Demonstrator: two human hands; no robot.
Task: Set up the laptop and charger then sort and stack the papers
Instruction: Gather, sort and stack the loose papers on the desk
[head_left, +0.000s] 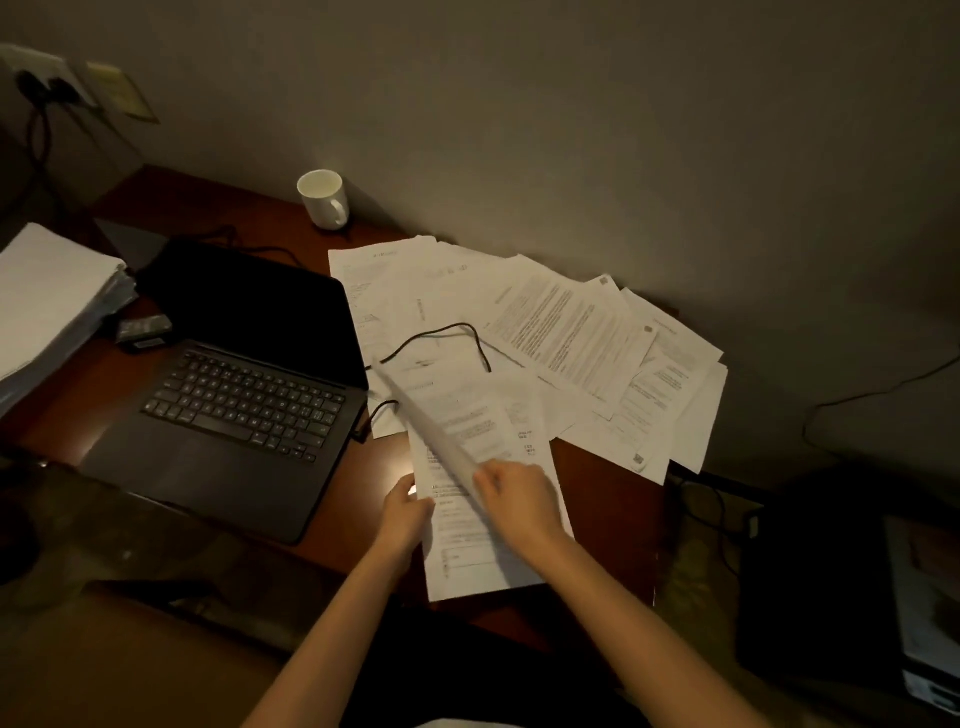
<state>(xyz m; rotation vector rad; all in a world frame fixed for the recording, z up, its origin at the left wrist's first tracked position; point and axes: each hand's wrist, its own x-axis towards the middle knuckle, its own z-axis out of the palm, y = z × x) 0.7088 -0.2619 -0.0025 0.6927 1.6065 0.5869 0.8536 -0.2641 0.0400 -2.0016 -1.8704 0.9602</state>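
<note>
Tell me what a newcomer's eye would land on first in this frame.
First, the white papers fanned over the right half of the wooden desk, a black cable looping across them. Near the front edge, the left hand holds a printed sheet while the right hand lifts a blurred sheet above it. Left of them sits an open dark laptop, with a white mug by the wall.

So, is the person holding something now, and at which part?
Yes. The right hand grips the lifted sheet at its near edge; the left hand holds the near paper by its left edge.
</note>
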